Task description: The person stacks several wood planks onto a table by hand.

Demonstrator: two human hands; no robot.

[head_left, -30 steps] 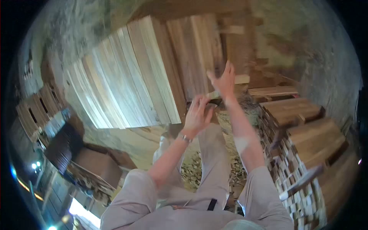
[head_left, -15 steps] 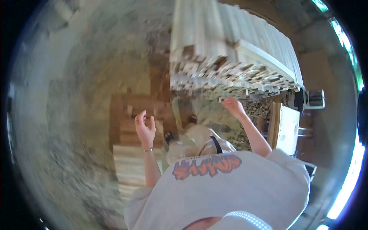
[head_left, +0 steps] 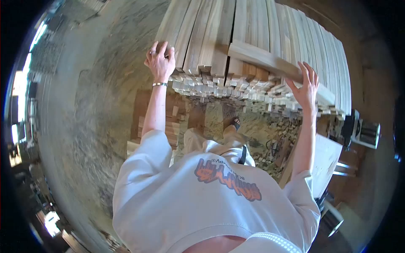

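A long pale wooden board (head_left: 257, 56) lies at a slant across the top of a large stack of squared timber pieces (head_left: 249, 21). My right hand (head_left: 307, 87) straddles this board toward its right end, fingers over the far edge and thumb on the near side. At the stack's left front corner is my left hand (head_left: 161, 63), its fingers slightly bent and apart, the fingertips beside the outermost timber. Nothing shows in its palm. Below the board, the uneven ends of many timbers (head_left: 211, 86) face me.
Shorter wood pieces (head_left: 168, 126) are piled low on the left by my legs. A white panel (head_left: 322, 162) stands at the right, near a metal-framed object (head_left: 366, 134). Wood scraps (head_left: 270, 143) litter the dusty floor (head_left: 95, 139).
Both hands have reached forward to the stack, the left to its left corner, the right onto the slanted board. My view has shifted and the stack appears closer.
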